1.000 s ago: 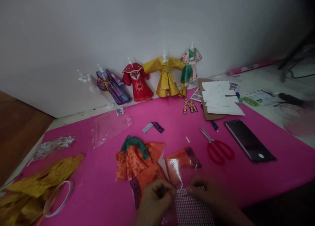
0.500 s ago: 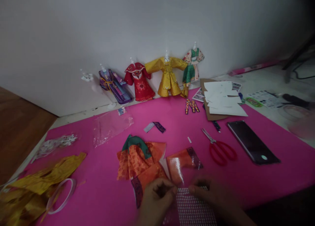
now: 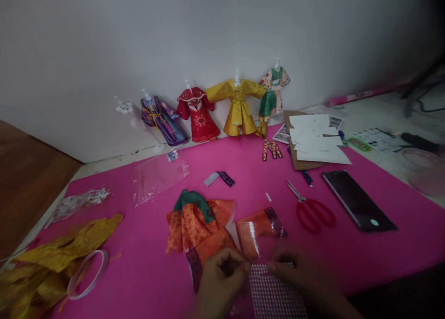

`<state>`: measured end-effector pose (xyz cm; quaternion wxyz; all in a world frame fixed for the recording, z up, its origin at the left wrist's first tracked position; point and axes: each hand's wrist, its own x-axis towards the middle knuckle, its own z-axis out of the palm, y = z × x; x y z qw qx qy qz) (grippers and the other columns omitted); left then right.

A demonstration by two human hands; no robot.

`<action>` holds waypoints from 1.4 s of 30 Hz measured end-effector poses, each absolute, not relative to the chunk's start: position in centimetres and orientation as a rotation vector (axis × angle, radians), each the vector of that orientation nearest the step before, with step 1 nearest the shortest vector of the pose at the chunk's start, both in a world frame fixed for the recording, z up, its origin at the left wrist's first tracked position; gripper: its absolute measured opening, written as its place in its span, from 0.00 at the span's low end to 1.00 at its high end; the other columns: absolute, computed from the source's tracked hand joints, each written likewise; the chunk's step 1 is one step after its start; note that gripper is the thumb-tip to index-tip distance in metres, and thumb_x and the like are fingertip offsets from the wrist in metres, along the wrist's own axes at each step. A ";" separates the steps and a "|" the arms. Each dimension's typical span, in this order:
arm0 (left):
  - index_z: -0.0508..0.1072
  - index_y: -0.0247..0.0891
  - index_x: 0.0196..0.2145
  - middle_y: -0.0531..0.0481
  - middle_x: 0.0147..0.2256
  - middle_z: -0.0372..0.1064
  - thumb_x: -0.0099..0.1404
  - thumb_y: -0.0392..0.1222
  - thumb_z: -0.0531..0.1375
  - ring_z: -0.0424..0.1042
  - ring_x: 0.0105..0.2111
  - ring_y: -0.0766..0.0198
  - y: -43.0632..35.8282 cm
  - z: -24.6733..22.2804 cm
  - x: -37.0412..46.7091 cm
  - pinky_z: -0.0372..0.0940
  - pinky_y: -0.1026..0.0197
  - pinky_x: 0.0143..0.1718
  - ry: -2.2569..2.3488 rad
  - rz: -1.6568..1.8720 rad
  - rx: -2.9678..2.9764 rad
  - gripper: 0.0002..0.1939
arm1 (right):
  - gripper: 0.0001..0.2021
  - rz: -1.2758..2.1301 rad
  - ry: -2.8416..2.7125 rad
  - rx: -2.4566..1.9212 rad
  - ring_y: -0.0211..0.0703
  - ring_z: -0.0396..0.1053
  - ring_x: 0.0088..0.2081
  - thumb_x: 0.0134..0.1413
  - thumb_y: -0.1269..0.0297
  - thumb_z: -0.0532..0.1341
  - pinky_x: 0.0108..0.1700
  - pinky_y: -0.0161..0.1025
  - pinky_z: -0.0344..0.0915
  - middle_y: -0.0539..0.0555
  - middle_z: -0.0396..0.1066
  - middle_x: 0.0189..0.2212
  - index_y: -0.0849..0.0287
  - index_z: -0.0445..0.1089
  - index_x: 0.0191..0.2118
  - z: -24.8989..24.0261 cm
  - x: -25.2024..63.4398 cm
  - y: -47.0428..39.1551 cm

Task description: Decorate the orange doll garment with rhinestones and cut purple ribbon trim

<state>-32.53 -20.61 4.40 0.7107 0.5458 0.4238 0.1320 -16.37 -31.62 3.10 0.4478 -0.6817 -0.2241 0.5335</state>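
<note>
item: one sheet of small pale studs (image 3: 274, 293), set in close rows. we find it low in the view, between the two hands, on the near side of the orange cloth; its far edge lies level with the fingertips, and the rest runs back from them towards the wearer. the near end passes out of frame, so we cannot tell its long axis; the rows parallel to the far edge run crosswise from hand to hand.

item: left hand (image 3: 224, 273), at the sheet's far left corner. thumb and forefinger are drawn close together; we cannot tell whether they meet on the edge.

item: right hand (image 3: 290, 267), over the far right part of the sheet, covering some of it. thumb and forefinger are bent inward with little space between; blur hides what they grip, if anything. we judge neither hand clearly the nearer, since both sit at the far edge.

item: one glossy orange piece with purple trim (image 3: 255, 231), just beyond the sheet.

item: one orange and green garment (image 3: 191, 224), beyond the left hand; below it, one orange panel with a purple end (image 3: 210, 254).

item: one pair of red-handled scissors (image 3: 302, 200), beyond the right hand.

item: one dark phone (image 3: 358, 200), right of the scissors.
</note>
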 end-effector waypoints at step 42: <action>0.66 0.39 0.22 0.57 0.15 0.68 0.55 0.41 0.66 0.65 0.14 0.70 -20.3 3.6 -32.7 0.61 0.67 0.17 0.816 0.283 1.083 0.12 | 0.11 1.320 -0.549 -1.645 0.38 0.58 0.24 0.41 0.56 0.66 0.27 0.35 0.54 0.46 0.63 0.19 0.60 0.71 0.22 3.6 -16.5 -31.9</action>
